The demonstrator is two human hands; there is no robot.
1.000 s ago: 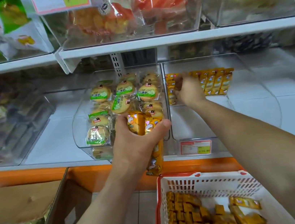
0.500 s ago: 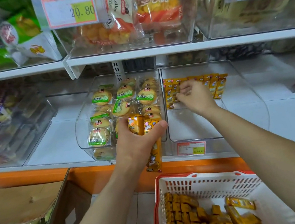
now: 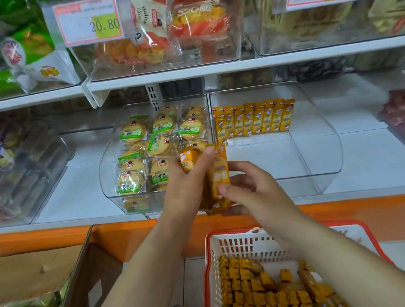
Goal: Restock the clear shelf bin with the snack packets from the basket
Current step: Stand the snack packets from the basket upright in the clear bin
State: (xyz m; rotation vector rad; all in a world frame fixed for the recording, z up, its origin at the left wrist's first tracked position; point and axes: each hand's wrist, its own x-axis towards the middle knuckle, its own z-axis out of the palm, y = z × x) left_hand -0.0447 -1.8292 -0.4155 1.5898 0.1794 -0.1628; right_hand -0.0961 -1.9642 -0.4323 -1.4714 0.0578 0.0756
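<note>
The left hand (image 3: 187,184) grips a bunch of yellow snack packets (image 3: 215,175) while the right hand (image 3: 251,190) pinches one (the nearest). More packets fill the basket (image 3: 212,269); a row stands in the clear shelf bin (image 3: 326,151).

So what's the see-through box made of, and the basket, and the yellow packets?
The clear bin looks like hard, glossy plastic: you see the shelf through it and light glints on its curved wall. The basket seems moulded plastic, white lattice walls with a red rim. The snack packets look like thin shiny film wrappers, printed yellow; foil or plastic, I can't tell.
</note>
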